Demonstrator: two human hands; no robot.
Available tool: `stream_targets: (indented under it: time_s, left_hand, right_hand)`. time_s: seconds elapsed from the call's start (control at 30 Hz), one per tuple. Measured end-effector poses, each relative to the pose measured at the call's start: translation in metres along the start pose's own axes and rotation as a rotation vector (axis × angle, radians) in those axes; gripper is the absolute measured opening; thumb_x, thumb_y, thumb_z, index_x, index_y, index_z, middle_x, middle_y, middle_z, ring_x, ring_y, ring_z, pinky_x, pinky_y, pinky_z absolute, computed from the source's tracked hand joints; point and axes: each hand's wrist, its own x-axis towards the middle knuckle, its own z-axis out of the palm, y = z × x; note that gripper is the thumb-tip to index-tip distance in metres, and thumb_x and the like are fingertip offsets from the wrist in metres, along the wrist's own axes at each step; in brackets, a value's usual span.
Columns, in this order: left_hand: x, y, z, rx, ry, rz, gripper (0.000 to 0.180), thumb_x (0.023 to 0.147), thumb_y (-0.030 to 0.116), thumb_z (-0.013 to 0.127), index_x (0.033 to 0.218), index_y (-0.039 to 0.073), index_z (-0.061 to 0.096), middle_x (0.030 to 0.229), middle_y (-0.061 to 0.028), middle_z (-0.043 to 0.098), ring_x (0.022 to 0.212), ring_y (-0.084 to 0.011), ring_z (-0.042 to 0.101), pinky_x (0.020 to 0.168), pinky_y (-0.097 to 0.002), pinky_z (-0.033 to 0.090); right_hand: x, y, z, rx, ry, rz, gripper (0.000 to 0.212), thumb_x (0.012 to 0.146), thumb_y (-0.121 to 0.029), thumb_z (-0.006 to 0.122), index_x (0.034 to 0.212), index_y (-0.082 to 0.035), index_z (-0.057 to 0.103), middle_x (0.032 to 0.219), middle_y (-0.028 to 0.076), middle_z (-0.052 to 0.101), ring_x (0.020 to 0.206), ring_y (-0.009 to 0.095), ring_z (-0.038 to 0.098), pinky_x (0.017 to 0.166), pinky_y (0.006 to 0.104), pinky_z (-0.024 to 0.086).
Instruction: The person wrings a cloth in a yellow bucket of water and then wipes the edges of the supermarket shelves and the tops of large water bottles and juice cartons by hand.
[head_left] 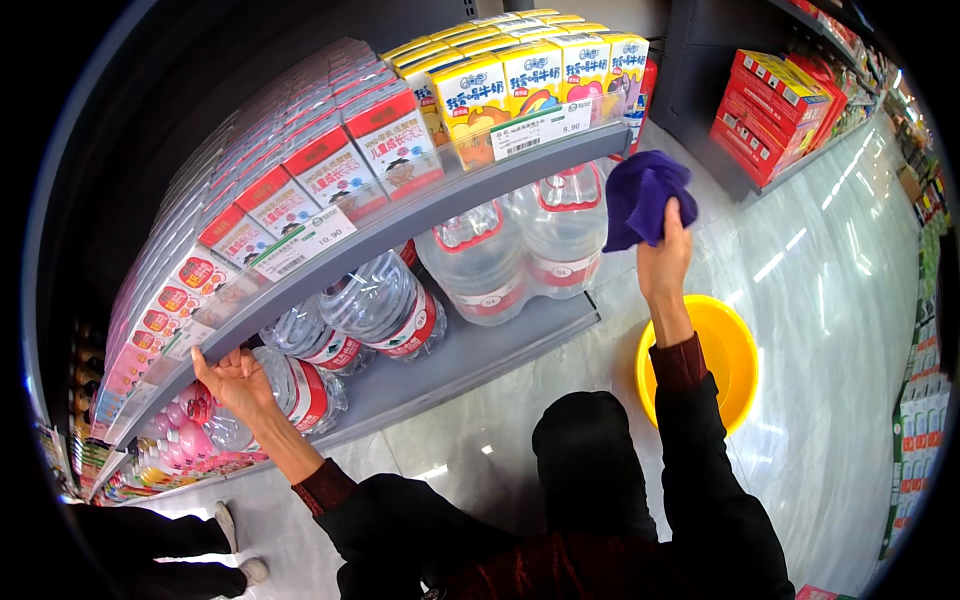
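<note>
My right hand (668, 262) is closed on a bunched purple cloth (645, 200), held out at the right end of the shelf. My left hand (238, 383) is at the lower left against the grey front edge (400, 222) of the shelf. Its fingers are curled, with the fingertips at that edge. Red-and-white drink boxes (390, 140) and yellow milk cartons (475, 95) stand in rows on the shelf, behind a clear strip with price labels (318, 240).
Large clear water bottles (480, 265) stand on the bottom shelf (500, 345). A yellow basin (740, 372) sits on the tiled floor below my right forearm. Red cartons (765, 120) are stacked at the upper right. Another person's legs (190, 530) show at the lower left.
</note>
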Motion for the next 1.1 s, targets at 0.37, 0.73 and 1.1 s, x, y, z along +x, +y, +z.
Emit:
stream_targets:
  time_s: [0.37, 0.73, 1.1]
  left_hand:
    - [0.000, -0.008, 0.000, -0.039, -0.022, 0.047, 0.029, 0.093, 0.033, 0.053, 0.104, 0.006, 0.057, 0.097, -0.0099, 0.068, 0.063, -0.0079, 0.058, 0.037, -0.0170, 0.031]
    - [-0.003, -0.002, 0.015, 0.005, 0.126, 0.031, 0.038, 0.089, 0.038, 0.058, 0.112, 0.009, 0.054, 0.104, -0.0073, 0.066, 0.078, -0.0120, 0.064, 0.041, -0.0184, 0.035]
    - [-0.013, 0.000, 0.019, -0.040, 0.132, 0.013, 0.028, 0.087, 0.034, 0.061, 0.101, 0.010, 0.057, 0.085, 0.0000, 0.066, 0.067, -0.0068, 0.061, 0.041, -0.0192, 0.029]
  right_hand:
    - [-0.010, 0.049, 0.055, -1.686, -0.802, -0.629, 0.055, 0.074, -0.031, 0.069, 0.125, -0.018, 0.053, 0.119, 0.013, 0.051, 0.118, 0.036, 0.041, 0.105, 0.0506, 0.023]
    - [0.080, 0.171, 0.086, -1.331, -0.681, -0.768, 0.026, 0.085, -0.017, 0.055, 0.104, 0.001, 0.058, 0.113, 0.022, 0.055, 0.108, 0.039, 0.048, 0.095, 0.0494, 0.036]
    - [-0.082, 0.099, 0.096, -1.210, -0.812, -0.546, 0.069, 0.074, -0.006, 0.066, 0.137, -0.005, 0.039, 0.127, 0.022, 0.046, 0.118, 0.041, 0.042, 0.105, 0.0531, 0.026]
